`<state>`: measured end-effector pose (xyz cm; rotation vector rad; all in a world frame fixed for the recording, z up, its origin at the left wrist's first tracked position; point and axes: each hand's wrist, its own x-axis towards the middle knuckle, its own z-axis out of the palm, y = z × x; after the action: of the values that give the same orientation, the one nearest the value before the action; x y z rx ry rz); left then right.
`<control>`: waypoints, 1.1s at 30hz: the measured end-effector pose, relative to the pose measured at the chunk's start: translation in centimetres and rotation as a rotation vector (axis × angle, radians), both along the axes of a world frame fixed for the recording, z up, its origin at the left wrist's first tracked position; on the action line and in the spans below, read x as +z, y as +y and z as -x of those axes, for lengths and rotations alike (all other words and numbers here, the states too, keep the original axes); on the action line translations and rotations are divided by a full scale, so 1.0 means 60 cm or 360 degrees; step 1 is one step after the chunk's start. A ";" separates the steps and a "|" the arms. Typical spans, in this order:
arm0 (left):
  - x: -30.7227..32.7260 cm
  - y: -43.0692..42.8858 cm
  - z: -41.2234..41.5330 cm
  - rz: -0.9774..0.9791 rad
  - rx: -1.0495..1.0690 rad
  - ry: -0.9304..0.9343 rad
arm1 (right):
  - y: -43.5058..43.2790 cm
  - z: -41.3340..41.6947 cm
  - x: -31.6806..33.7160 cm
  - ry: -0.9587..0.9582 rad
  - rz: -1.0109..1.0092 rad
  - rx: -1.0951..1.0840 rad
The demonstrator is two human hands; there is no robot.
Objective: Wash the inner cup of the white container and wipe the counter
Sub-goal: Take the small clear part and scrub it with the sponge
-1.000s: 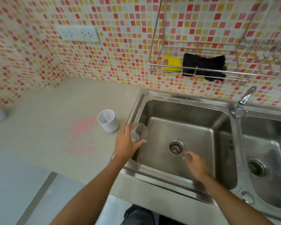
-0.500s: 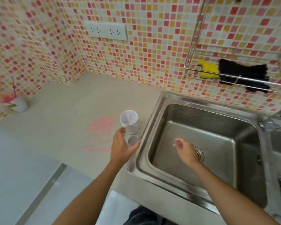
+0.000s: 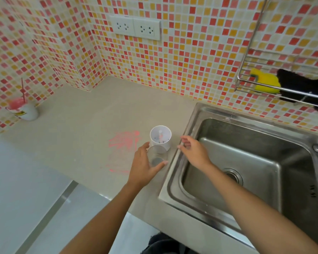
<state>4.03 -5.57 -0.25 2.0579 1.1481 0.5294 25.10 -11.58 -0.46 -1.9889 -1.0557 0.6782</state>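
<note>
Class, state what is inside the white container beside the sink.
Inside the white container: an upright pale post and dark specks. Its near wall hides part of the floor. The clear cup is outside it.

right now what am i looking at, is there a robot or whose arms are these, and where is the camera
No robot: these are a person's two bare arms. The camera sits on their head and looks down. The left hand holds a clear inner cup over the beige counter, next to the white container and a pink smear. The right hand is open and empty, over the steel sink at its edge. On the wall, a wire rack carries a yellow sponge and a black cloth.
</note>
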 end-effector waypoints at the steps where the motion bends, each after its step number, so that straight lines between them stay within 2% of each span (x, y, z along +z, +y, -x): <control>1: 0.009 0.008 0.000 -0.0017 0.0002 -0.0043 | 0.011 0.002 0.004 -0.0012 -0.0002 0.0035; 5: 0.042 0.062 -0.019 -0.0340 -0.0075 -0.0124 | 0.051 0.006 0.024 -0.0084 0.0034 0.0214; 8: 0.063 0.111 -0.048 -0.0521 -0.0271 0.0032 | 0.073 0.005 0.040 -0.0118 0.0114 0.0406; 13: 0.072 0.154 -0.073 -0.0558 -0.0709 0.0322 | 0.093 0.005 0.051 -0.0040 0.0222 0.0553; 25: 0.081 0.179 -0.088 -0.0560 -0.0717 0.0269 | 0.097 0.014 0.035 -0.0607 0.0310 0.0495; 29: 0.089 0.183 -0.101 -0.0564 -0.0598 0.0147 | 0.103 0.016 0.037 -0.0620 0.0338 0.0414; 33: 0.106 0.201 -0.104 -0.0629 -0.0538 0.0106 | 0.104 0.013 0.043 -0.0510 0.0341 0.0417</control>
<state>10.30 6.47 6.14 2.5608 0.7457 0.5548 24.35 -5.34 2.14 -2.2157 -1.5089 0.6429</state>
